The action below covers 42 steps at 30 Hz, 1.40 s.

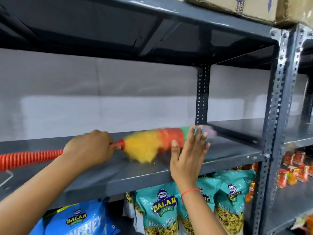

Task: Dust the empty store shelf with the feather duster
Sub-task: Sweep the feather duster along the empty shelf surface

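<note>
While the left hand point(89, 148) grips the orange handle of the feather duster point(152, 143), whose blurred fluffy head lies on the grey shelf point(228, 150), the right hand point(188, 155) is raised open, fingers spread, just in front of it

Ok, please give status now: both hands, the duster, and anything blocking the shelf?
Left hand shut on feather duster. Right hand open, raised at shelf edge. Duster head on shelf, blurred. Nothing else on it.

Single head-worn wide-angle view, facing forward, close to the grey shelf point(152, 173), level with it
</note>
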{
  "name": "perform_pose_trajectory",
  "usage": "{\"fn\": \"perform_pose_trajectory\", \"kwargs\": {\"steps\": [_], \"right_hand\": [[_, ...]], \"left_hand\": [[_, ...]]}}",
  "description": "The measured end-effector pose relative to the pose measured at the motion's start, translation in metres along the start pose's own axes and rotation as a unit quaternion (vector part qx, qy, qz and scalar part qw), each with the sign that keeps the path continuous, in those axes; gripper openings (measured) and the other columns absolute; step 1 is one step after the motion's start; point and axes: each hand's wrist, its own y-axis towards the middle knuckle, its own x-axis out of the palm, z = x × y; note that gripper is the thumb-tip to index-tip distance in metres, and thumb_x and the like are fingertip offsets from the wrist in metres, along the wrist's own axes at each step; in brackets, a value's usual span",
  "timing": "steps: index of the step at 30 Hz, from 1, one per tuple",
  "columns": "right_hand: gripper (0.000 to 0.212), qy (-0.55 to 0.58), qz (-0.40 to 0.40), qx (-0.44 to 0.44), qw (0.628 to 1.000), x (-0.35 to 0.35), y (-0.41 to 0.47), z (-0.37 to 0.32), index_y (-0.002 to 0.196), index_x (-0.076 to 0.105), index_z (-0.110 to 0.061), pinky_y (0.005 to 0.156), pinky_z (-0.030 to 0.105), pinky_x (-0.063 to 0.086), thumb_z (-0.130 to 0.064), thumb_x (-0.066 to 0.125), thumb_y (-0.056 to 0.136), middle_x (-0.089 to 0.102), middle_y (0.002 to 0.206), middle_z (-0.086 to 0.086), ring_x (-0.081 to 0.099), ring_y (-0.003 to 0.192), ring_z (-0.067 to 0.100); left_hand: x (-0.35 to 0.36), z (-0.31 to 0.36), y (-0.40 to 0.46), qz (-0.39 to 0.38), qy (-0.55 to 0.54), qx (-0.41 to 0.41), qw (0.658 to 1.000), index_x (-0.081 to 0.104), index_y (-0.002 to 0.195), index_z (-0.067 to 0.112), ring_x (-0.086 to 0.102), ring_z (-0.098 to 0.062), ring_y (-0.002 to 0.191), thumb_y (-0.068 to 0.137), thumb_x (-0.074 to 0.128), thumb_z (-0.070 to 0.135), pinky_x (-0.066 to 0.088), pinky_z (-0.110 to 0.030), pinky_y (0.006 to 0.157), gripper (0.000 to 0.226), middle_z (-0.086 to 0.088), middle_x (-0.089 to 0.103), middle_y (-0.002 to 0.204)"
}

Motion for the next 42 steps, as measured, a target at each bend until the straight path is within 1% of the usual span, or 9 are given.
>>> {"fn": "perform_pose_trajectory", "kwargs": {"steps": [6,13,19,24,28,32,36,38,42], "right_hand": [[0.063,0.027,0.031,0.001,0.999,0.001,-0.001,0.001,0.144,0.011,-0.013,0.11,0.053,0.007,-0.053,0.018,0.096,0.013,0.15,0.016,0.006,0.139,0.032],[0.067,0.079,0.066,-0.001,0.995,0.0,-0.004,0.0,0.144,0.011,-0.008,0.112,0.047,0.0,-0.054,0.02,0.096,0.012,0.149,0.014,0.0,0.14,0.022],[0.065,0.119,0.085,0.033,0.989,-0.001,-0.005,-0.002,0.141,0.017,0.003,0.112,0.038,-0.003,-0.045,0.028,0.098,0.017,0.148,0.025,0.01,0.137,0.039],[0.063,0.147,0.063,-0.01,0.987,0.002,-0.022,-0.042,0.14,0.015,-0.002,0.112,0.045,0.0,-0.047,0.025,0.098,0.02,0.146,0.027,0.008,0.137,0.032],[0.062,0.127,0.009,-0.075,0.989,0.009,-0.045,-0.084,0.141,0.014,-0.006,0.112,0.045,0.002,-0.049,0.023,0.097,0.023,0.146,0.026,0.013,0.136,0.035],[0.062,0.101,-0.001,-0.061,0.993,0.013,-0.048,-0.096,0.142,0.014,-0.006,0.112,0.044,0.0,-0.049,0.023,0.097,0.021,0.147,0.024,0.013,0.137,0.035],[0.064,0.121,-0.018,-0.052,0.991,0.012,-0.052,-0.114,0.143,0.012,-0.007,0.111,0.047,0.002,-0.051,0.021,0.096,0.018,0.148,0.022,0.01,0.137,0.034],[0.064,0.133,-0.022,-0.067,0.989,0.014,-0.058,-0.136,0.142,0.014,-0.006,0.109,0.051,0.008,-0.051,0.021,0.096,0.022,0.147,0.024,0.013,0.136,0.035],[0.064,0.163,-0.057,-0.108,0.979,0.021,-0.069,-0.187,0.141,0.018,-0.007,0.108,0.053,0.014,-0.052,0.02,0.096,0.026,0.146,0.025,0.016,0.135,0.035]], "left_hand": [[-0.005,0.006,-0.013,0.071,-0.04,-0.018,0.997,0.068,0.105,0.028,0.065,-0.033,0.087,0.093,0.041,0.051,0.045,-0.032,0.066,0.038,-0.009,0.07,0.096],[0.001,-0.017,-0.051,-0.099,-0.055,-0.046,0.992,0.069,0.087,0.024,0.065,-0.023,0.077,0.091,0.044,0.053,0.055,-0.034,0.073,0.039,-0.001,0.068,0.079],[-0.011,-0.073,-0.052,0.001,-0.004,-0.13,0.992,0.068,0.076,0.022,0.063,-0.032,0.075,0.091,0.045,0.051,0.049,-0.033,0.065,0.04,-0.003,0.057,0.068],[-0.021,-0.084,-0.104,0.002,-0.059,-0.095,0.994,0.07,0.081,0.031,0.048,-0.025,0.052,0.086,0.051,0.051,0.046,-0.031,0.054,0.028,-0.002,0.05,0.047],[-0.032,-0.124,-0.138,-0.081,-0.011,-0.105,0.991,0.069,0.085,0.03,0.063,-0.022,0.062,0.08,0.038,0.064,0.057,-0.036,0.066,0.046,0.001,0.062,0.059],[-0.039,-0.167,-0.143,-0.028,0.03,-0.186,0.982,0.071,0.097,0.031,0.066,-0.03,0.086,0.093,0.049,0.043,0.052,-0.035,0.072,0.025,-0.005,0.059,0.076],[-0.043,-0.185,-0.161,0.018,0.007,-0.187,0.982,0.07,0.088,0.022,0.064,-0.029,0.075,0.092,0.049,0.044,0.052,-0.034,0.066,0.031,-0.004,0.064,0.072],[-0.042,-0.184,-0.171,-0.009,0.0,-0.17,0.985,0.069,0.089,0.021,0.062,-0.026,0.073,0.093,0.047,0.045,0.05,-0.032,0.065,0.033,0.0,0.059,0.068],[-0.032,-0.195,-0.176,-0.104,0.025,-0.15,0.983,0.068,0.103,0.029,0.066,-0.023,0.09,0.094,0.041,0.051,0.05,-0.031,0.07,0.035,-0.001,0.07,0.092]]}}
